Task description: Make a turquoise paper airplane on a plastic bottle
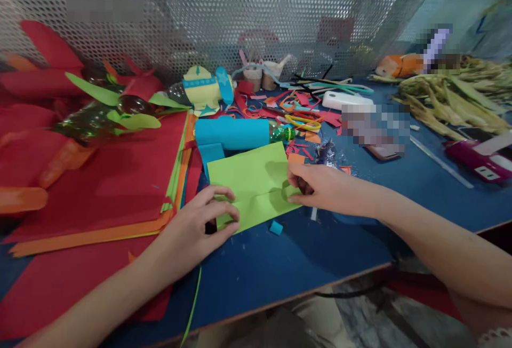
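Note:
A sheet of lime-green paper (256, 177) lies on the blue table with a crease running across it, its lower part tilted slightly. My left hand (214, 214) is at the sheet's left edge, fingers curled and thumb close to them at the lower corner. At the right edge, my right hand (310, 185) pinches the paper near the crease with thumb and fingers. Just behind the sheet lies a green bottle (282, 133) wrapped in blue paper (232, 133). A small blue paper scrap (276, 227) rests in front of the sheet.
Stacked red paper (100, 177) with orange and green sheets covers the left, with paper-decorated bottles (136, 103) on it. Behind are colourful scraps (304, 100) and a white device (347, 101). A phone (384, 150), a magenta power strip (478, 161) and dry husks (436, 97) lie right.

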`<state>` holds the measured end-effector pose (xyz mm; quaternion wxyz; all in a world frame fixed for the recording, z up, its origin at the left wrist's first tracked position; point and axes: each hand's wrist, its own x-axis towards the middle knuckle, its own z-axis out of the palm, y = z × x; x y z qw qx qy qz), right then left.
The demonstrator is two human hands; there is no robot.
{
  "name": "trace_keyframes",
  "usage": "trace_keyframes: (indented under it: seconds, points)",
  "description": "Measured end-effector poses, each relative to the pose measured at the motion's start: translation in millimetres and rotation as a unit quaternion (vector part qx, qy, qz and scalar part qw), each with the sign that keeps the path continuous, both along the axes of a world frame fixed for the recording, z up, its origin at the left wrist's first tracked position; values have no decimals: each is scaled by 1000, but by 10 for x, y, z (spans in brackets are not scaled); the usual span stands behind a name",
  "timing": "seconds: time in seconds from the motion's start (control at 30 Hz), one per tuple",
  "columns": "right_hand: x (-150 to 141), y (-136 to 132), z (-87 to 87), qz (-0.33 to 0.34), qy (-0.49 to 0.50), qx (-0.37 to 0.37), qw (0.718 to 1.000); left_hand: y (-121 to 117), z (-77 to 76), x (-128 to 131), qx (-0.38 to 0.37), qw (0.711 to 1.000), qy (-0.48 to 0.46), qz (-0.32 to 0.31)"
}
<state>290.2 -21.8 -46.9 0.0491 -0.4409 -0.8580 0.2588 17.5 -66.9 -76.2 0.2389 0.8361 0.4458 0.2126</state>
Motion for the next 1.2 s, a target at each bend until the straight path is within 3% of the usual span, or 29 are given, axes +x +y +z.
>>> trace_keyframes:
  seconds: [0.3,0.67,0.87,1.2]
  points:
    - [4,-17,35,21,14,-2,1000,-31,98,23,-54,998,21,-4]
    - [-25,4,29,2,0,-16,1000,-105,-98,-31,131,988,-3,-84]
    - [-34,-14,49,4,0,-23,1000,-35,-75,-45,140,981,-14,-137]
    - [-24,10,35,7,-2,-23,1000,-14,-114,-53,150,978,-12,-147]
